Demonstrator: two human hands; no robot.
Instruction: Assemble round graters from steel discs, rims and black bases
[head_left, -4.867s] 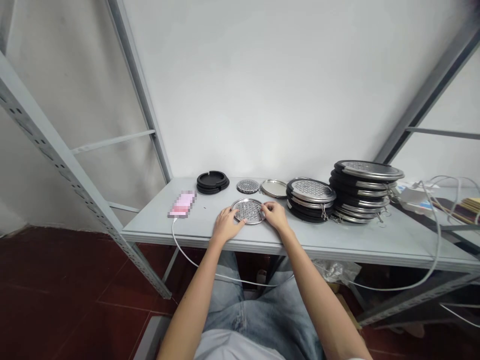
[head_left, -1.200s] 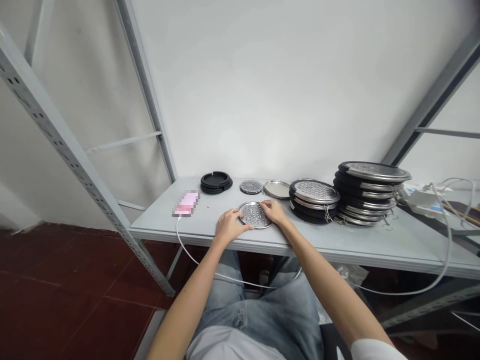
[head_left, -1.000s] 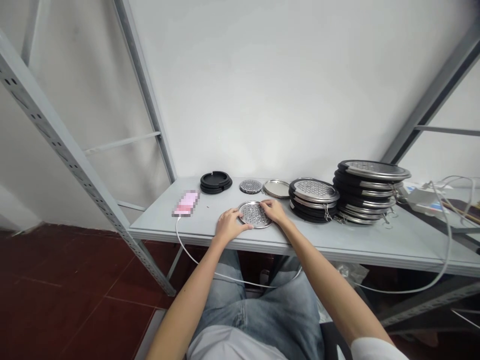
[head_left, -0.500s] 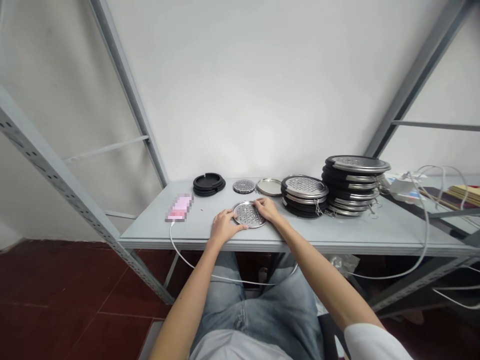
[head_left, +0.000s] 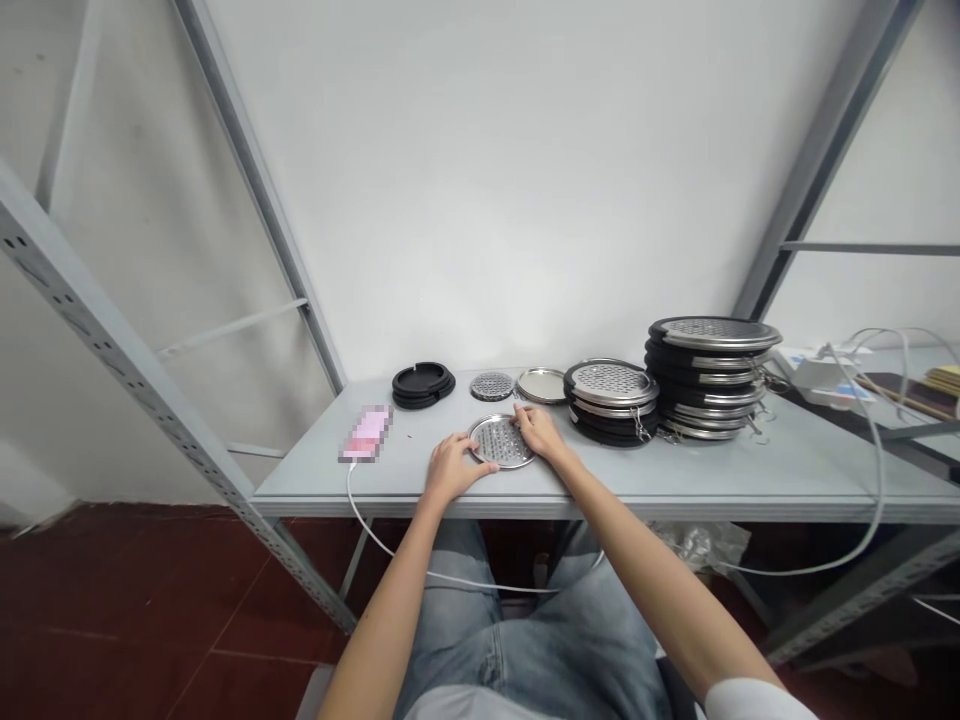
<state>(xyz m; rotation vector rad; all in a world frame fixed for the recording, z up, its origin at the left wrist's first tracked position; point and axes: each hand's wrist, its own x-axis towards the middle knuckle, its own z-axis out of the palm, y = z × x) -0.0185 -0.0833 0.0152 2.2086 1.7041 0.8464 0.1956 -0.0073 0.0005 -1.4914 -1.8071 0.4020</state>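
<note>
A round perforated metal plate (head_left: 501, 442) with a shiny rim lies flat on the grey table, near its front edge. My left hand (head_left: 453, 468) grips its left side, with the thumb along the near rim and the fingers on the far-left rim. At the right, my right hand (head_left: 538, 432) presses its fingers on the plate's far-right edge. Behind it lie a smaller perforated disc (head_left: 492, 386) and a shallow round metal lid (head_left: 541, 385), neither touched by my hands.
Black rings (head_left: 423, 384) are stacked at the back left, behind a blurred pink phone (head_left: 366, 434) with a white cable. On the right stand a shorter stack (head_left: 611, 400) and a taller stack (head_left: 711, 378) of black-and-metal round pieces with wire clips. Metal shelf posts flank the table (head_left: 750, 480).
The whole view has shifted slightly, so the table sits a little lower in the picture. Both hands stay on the perforated plate, and the right fingers have changed position slightly at its rim.
</note>
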